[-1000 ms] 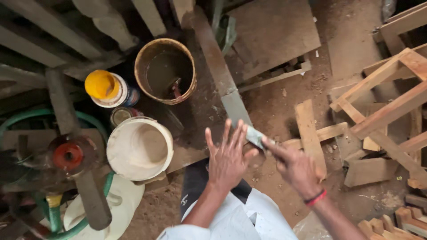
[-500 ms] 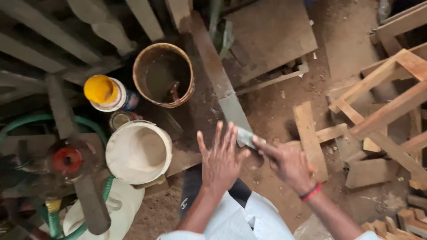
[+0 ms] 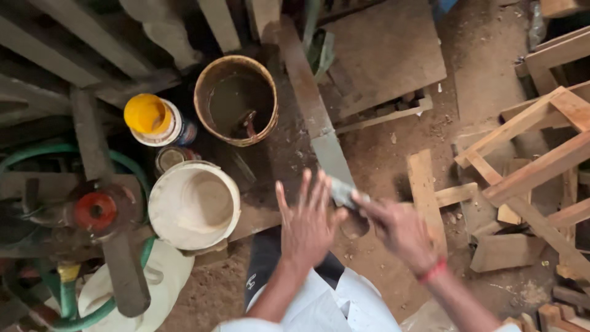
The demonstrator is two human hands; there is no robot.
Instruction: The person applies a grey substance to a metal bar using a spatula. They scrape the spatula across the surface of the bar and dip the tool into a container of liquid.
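My left hand (image 3: 309, 222) is spread flat with its fingers apart, its edge against the lower end of a long wooden plank (image 3: 312, 117) that runs from the top of the view down to my hands. My right hand (image 3: 398, 227) grips a small grey block (image 3: 341, 192) and presses it on the plank's grey-coated lower part. A red band sits on my right wrist. What lies under my left palm is hidden.
A brown bucket (image 3: 235, 100) with dark liquid and a stick stands left of the plank. Below it sits a white bucket (image 3: 193, 205), with a yellow-lidded tub (image 3: 153, 120) beside. Green hose (image 3: 37, 154) and scrap timber lie left; a wooden frame (image 3: 541, 160) and offcuts right.
My right hand with the grey block has slid left and up along the plank, closer to my left hand. My left hand stays spread in about the same spot.
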